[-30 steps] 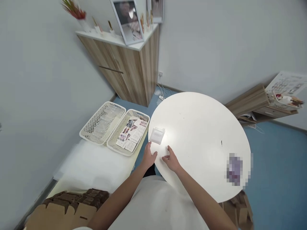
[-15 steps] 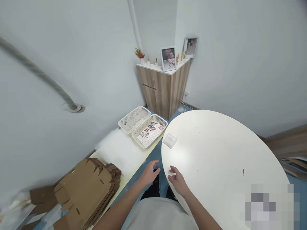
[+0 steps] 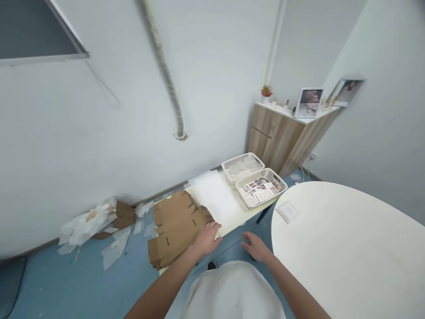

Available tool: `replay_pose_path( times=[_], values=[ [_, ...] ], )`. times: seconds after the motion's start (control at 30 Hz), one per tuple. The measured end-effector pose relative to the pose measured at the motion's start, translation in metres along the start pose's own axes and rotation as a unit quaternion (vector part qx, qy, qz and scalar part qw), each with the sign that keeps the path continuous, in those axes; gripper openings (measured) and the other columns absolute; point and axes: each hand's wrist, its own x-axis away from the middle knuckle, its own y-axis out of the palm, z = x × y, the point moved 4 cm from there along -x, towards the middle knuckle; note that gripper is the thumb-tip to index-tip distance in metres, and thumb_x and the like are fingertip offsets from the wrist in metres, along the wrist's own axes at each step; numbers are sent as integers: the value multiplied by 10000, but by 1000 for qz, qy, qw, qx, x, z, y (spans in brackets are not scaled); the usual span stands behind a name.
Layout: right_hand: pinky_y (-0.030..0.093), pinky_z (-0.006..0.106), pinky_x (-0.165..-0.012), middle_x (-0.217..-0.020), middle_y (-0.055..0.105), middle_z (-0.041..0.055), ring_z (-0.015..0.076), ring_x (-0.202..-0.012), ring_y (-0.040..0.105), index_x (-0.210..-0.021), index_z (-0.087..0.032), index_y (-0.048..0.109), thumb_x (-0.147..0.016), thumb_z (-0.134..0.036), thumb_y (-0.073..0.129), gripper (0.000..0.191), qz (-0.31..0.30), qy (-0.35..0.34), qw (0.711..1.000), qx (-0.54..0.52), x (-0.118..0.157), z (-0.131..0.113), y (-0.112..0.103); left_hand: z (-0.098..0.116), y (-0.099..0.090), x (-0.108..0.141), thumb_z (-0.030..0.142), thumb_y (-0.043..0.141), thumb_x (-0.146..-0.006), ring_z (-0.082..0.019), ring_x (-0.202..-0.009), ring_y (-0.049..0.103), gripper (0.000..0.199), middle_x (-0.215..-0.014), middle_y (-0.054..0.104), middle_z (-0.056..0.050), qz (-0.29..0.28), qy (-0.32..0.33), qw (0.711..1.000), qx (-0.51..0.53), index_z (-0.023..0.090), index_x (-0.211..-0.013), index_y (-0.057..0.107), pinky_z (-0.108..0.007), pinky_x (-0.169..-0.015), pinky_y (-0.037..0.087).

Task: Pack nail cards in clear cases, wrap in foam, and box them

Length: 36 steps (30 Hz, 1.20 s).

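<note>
My left hand (image 3: 207, 239) is open, fingers apart, over the right edge of a stack of flat brown cardboard box blanks (image 3: 179, 226); I cannot tell whether it touches them. My right hand (image 3: 256, 246) hangs open and empty above the floor, between the low bench and the round white table (image 3: 348, 248). A pile of thin white sheets (image 3: 215, 195) lies just beyond the cardboard. On the table's left edge rests a small white packet (image 3: 287, 211).
Two white plastic baskets stand on the bench: one basket (image 3: 244, 156) holds clear bags, the other basket (image 3: 254, 204) printed cards. Behind them is a wooden cabinet (image 3: 282, 137) with a picture frame (image 3: 308, 103). Scrap wrapping (image 3: 86, 226) litters the blue floor at left.
My view has swung left, so the bench, cabinet and table appear further right. My left hand is now over the cardboard stack, and my right hand has come away from the table edge.
</note>
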Motion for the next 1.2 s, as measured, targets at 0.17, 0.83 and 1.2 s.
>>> replay_pose_path(
  times=[0.17,0.83,1.2],
  values=[
    [419,408,-834,-1136,540,132,277,-1018,525,-1152,-185,515,-748,-287,489,418,-31,-63,991,114,-39,-48,39,-78,-29,43,370,484,-735,-295,-1037,499,382,-1109,564,-100,70,-113,991,-21,224,-1084,539,-406,-867,356],
    [384,346,-890,-1148,509,84,214,-1082,458,-1153,-205,482,-752,-169,480,402,-128,-170,942,258,-47,-122,119,-163,1,66,418,615,-642,-270,-1045,492,433,-1064,535,-108,-6,-191,981,-28,172,-997,580,-333,-839,396],
    [395,345,-876,-1122,541,109,223,-1037,497,-1139,-167,508,-762,-200,472,381,-145,-215,922,286,-43,-128,143,-158,-7,65,261,422,-813,-194,-848,577,219,-871,619,-70,19,-101,995,3,188,-850,625,-273,-751,405]
  ],
)
